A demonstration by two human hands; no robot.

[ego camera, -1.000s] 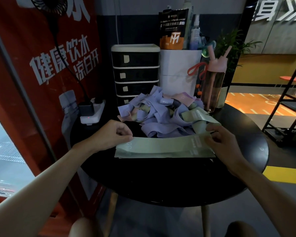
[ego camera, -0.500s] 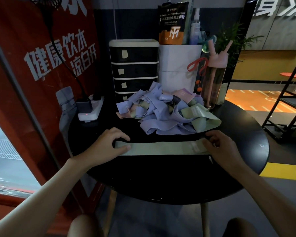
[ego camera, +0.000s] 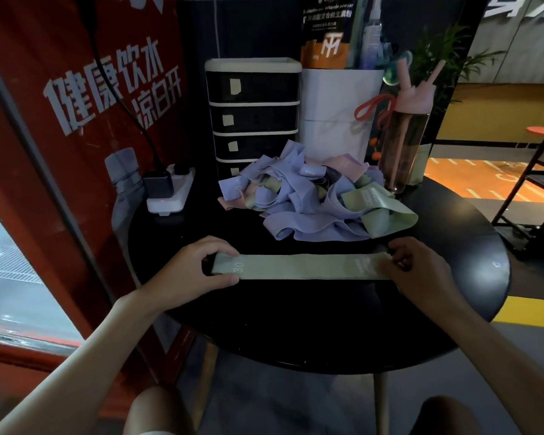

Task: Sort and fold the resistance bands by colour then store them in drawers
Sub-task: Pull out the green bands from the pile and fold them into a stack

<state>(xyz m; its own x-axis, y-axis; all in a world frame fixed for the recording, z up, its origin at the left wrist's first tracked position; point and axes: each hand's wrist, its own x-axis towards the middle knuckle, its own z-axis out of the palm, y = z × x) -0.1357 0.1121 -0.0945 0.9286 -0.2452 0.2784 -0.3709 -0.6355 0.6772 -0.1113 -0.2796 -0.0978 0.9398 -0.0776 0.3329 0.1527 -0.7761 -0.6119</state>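
Your left hand [ego camera: 193, 271] pinched the left end of the green band [ego camera: 299, 266], and your right hand [ego camera: 418, 271] gripped its right end. The band lay flat on the black table [ego camera: 296, 324] at frame centre, below the tangled pile of bands [ego camera: 314, 202] and the closed drawer unit [ego camera: 253, 114].

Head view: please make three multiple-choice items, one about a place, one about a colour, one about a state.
1. Where is the tangled pile of bands?
A. behind the flat band
B. on the floor
C. inside a drawer

2. What colour is the flat band held at both ends?
A. pink
B. pale green
C. purple

3. How are the visible drawers of the black drawer unit?
A. all shut
B. top one open
C. taken out

Answers:
1 A, the pile lies beyond the pale green flat band on the round black table.
2 B, left hand and right hand hold it.
3 A, the unit's fronts sit flush.
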